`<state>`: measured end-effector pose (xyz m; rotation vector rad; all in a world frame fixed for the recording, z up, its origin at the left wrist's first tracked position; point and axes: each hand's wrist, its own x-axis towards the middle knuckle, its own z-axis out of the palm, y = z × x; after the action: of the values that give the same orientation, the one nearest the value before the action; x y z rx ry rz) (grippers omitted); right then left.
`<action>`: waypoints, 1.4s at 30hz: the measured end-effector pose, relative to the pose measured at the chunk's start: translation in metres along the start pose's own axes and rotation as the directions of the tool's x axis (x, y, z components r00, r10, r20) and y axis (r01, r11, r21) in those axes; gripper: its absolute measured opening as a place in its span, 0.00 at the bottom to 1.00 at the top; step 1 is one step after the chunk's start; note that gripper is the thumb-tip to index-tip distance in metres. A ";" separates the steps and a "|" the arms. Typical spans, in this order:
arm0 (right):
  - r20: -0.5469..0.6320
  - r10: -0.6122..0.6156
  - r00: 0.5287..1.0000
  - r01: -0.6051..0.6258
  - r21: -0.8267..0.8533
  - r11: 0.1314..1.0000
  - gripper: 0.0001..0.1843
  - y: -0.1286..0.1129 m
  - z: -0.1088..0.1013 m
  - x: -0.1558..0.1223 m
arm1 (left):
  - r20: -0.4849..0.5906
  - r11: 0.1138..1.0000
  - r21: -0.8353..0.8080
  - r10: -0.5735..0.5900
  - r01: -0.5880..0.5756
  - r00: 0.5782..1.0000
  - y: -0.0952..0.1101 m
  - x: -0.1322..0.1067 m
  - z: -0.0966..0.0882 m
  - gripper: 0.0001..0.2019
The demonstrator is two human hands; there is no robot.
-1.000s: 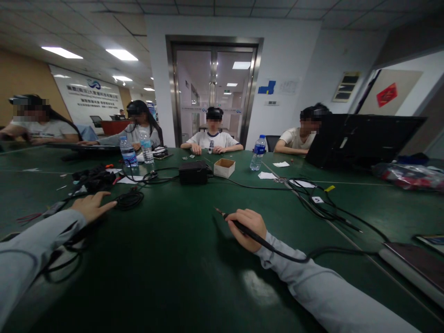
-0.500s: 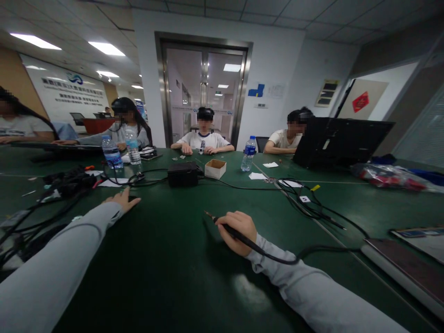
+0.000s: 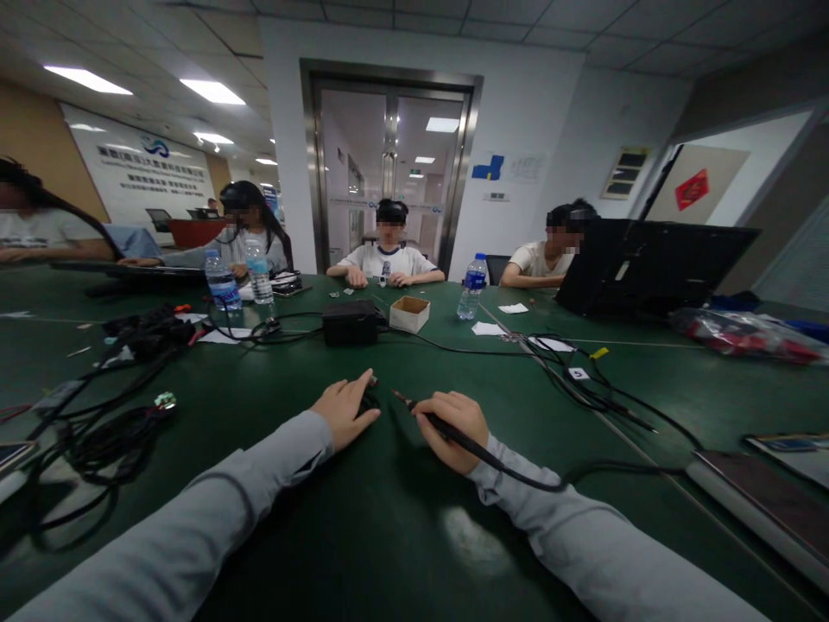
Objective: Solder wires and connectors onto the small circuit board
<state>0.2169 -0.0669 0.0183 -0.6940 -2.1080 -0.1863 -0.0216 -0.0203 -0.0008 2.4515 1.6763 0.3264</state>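
My right hand (image 3: 455, 425) is closed round a black pen-shaped tool (image 3: 420, 411) with a thin metal tip that points left; its black cable (image 3: 583, 473) trails off to the right over my sleeve. My left hand (image 3: 348, 408) lies flat on the green table (image 3: 363, 536), fingers stretched out and together. Its fingertips rest on a small dark thing (image 3: 371, 400) that I cannot make out, just left of the tool's tip. The two hands are close together near the table's middle.
A black box (image 3: 351, 321) and a small cardboard box (image 3: 409, 313) stand beyond my hands. Tangled cables (image 3: 97, 436) lie at the left, more cables (image 3: 583, 380) at the right. Water bottles (image 3: 474, 285), a black laptop (image 3: 648, 263) and several seated people are at the far side.
My left hand has swept from the cables at the left across the table to the middle, stopping beside the tool's tip. My right hand has kept its grip and hardly moved.
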 end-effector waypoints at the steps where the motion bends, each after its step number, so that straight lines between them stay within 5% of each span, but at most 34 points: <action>1: -0.005 -0.001 1.000 0.001 -0.001 1.000 0.08 0.000 0.000 0.000 | 0.013 1.000 -0.011 0.000 0.000 1.000 0.006 0.001 -0.003 0.39; 6: -0.005 0.007 1.000 -0.007 0.004 1.000 0.08 0.000 0.000 0.000 | -0.068 0.994 -0.085 -0.076 0.070 0.995 0.017 0.015 -0.012 0.37; 14: -0.019 0.019 1.000 -0.018 0.025 1.000 0.07 0.001 0.002 0.000 | -0.159 0.955 -0.290 -0.112 0.062 0.981 0.017 0.021 0.003 0.11; 22: -0.011 -0.013 1.000 0.013 0.020 1.000 0.07 0.000 0.001 -0.001 | -0.191 0.935 -0.336 -0.189 0.117 0.963 0.018 0.017 0.001 0.11; 42: 0.037 -0.124 0.992 0.122 0.042 0.992 0.07 -0.007 0.004 0.000 | -0.376 0.948 -0.302 -0.027 -0.095 0.926 0.013 0.017 0.003 0.11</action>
<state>0.2104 -0.0715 0.0165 -0.5485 -2.1877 -0.1991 -0.0032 -0.0091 0.0006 2.2780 1.5546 1.0444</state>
